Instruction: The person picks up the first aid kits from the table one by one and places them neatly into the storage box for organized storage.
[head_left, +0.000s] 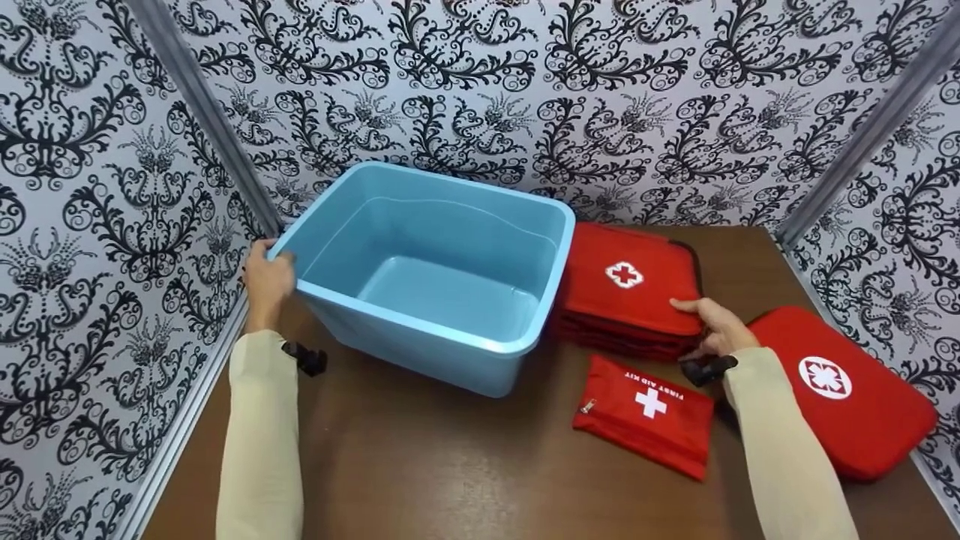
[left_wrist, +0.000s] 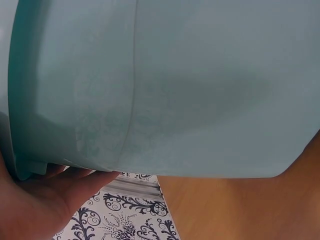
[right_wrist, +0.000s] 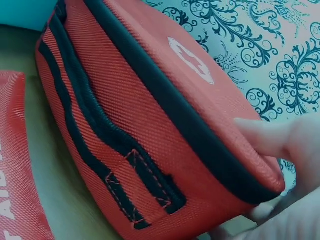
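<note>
A light blue plastic tub (head_left: 420,330) stands tilted at the left back of the table, its inside bare. My left hand (head_left: 268,281) grips its left rim, thumb over the edge; the left wrist view shows the fingers (left_wrist: 75,185) against the tub's wall (left_wrist: 200,100). Right of the tub lies a thick red first aid bag (head_left: 630,277) with black piping and a white cross badge. My right hand (head_left: 716,330) holds its near right corner, thumb on top and fingers at the side; the right wrist view shows this bag (right_wrist: 140,90) close up.
A flat red pouch (head_left: 645,412) marked FIRST AID KIT lies in front of the bag. A red hard-looking case (head_left: 847,390) with a round white emblem sits at the right. Patterned walls (head_left: 480,90) enclose the brown table (head_left: 442,465) at the back and sides.
</note>
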